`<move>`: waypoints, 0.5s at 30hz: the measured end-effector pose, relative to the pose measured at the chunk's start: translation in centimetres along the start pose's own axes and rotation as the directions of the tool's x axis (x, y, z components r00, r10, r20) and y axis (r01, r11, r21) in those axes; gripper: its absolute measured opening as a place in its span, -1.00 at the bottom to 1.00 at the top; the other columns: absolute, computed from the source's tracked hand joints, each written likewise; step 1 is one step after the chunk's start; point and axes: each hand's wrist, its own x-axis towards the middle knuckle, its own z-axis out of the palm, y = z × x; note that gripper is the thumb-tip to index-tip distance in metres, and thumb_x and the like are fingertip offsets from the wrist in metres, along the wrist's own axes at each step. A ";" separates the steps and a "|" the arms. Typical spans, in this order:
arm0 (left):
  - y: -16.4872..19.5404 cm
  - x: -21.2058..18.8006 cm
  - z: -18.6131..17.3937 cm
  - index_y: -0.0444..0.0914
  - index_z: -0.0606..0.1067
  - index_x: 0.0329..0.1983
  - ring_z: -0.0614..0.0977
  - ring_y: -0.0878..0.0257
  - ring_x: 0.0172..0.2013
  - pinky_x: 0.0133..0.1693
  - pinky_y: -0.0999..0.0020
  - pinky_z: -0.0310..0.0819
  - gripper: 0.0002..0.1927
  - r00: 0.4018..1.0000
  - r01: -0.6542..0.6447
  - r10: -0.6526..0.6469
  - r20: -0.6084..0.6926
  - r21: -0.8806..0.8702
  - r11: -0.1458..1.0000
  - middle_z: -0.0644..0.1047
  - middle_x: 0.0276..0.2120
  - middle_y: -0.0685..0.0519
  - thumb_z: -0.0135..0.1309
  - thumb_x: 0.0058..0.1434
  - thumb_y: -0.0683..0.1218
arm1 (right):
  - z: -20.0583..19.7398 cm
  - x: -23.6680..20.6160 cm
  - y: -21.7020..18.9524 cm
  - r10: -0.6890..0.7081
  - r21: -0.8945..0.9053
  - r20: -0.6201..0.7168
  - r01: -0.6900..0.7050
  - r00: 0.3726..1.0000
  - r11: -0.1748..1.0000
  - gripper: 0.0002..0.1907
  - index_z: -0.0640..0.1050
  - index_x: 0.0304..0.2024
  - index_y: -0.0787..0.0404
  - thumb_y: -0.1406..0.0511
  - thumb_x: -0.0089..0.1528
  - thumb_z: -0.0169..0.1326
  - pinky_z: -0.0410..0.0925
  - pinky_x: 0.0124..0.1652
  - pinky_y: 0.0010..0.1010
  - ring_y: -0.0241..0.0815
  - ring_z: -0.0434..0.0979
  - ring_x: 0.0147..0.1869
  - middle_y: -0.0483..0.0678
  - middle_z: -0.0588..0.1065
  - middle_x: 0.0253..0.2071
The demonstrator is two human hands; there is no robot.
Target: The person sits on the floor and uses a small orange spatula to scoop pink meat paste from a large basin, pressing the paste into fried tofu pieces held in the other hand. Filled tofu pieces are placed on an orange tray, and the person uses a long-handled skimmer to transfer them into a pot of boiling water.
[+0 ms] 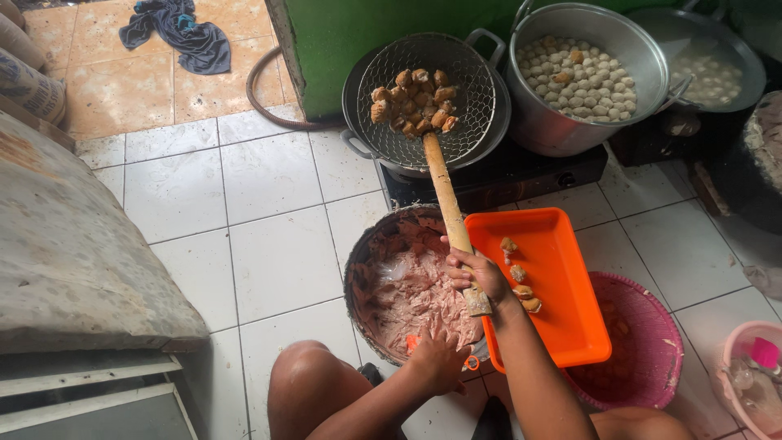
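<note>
Your right hand (476,275) grips a pale, matt wooden handle (450,218) that ends in a woven wire-mesh skimmer (423,98) of dull grey metal. Your left hand (437,363) rests on the smeared metal rim of the basin (358,261), whose pink paste (419,297) looks wet and ragged. The orange tray (570,310) is smooth, glossy plastic; the magenta basket (648,342) is ribbed plastic. The big pot (570,130) is brushed, dull-shining metal. The floor tiles (269,244) are white, glazed and slightly grimy.
</note>
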 end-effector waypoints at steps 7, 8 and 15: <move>-0.7 -0.9 -0.5 -0.19 0.27 0.41 0.23 -0.25 0.38 0.28 -0.47 -0.06 0.01 0.996 -0.028 0.027 -0.083 -0.007 1.000 0.28 0.36 -0.24 0.24 0.03 0.43 | -0.6 -0.6 -0.3 -0.047 0.014 0.080 0.046 0.996 0.999 -0.55 0.28 0.29 0.28 0.41 0.34 -0.03 0.17 -0.53 -0.71 -0.52 0.16 -0.49 -0.21 0.24 -0.40; -0.7 -1.0 -0.6 -0.19 0.27 0.41 0.23 -0.26 0.37 0.27 -0.48 -0.06 0.01 0.996 -0.034 0.033 -0.081 -0.011 0.999 0.27 0.37 -0.25 0.24 0.03 0.43 | -0.9 -1.0 -0.3 -0.052 0.013 0.062 0.051 0.997 0.999 -0.54 0.27 0.29 0.29 0.41 0.34 -0.03 0.16 -0.53 -0.72 -0.52 0.15 -0.49 -0.21 0.24 -0.40; -0.5 -1.4 -0.9 -0.19 0.28 0.41 0.29 -0.20 0.36 0.28 -0.46 -0.02 0.00 0.998 -0.036 0.034 -0.053 -0.032 0.999 0.33 0.34 -0.20 0.23 0.03 0.41 | -3.0 -7.0 -0.7 -0.154 0.081 0.070 0.149 0.986 0.986 -0.47 0.23 0.32 0.41 0.43 0.31 0.01 0.18 -0.55 -0.72 -0.53 0.14 -0.52 -0.17 0.23 -0.38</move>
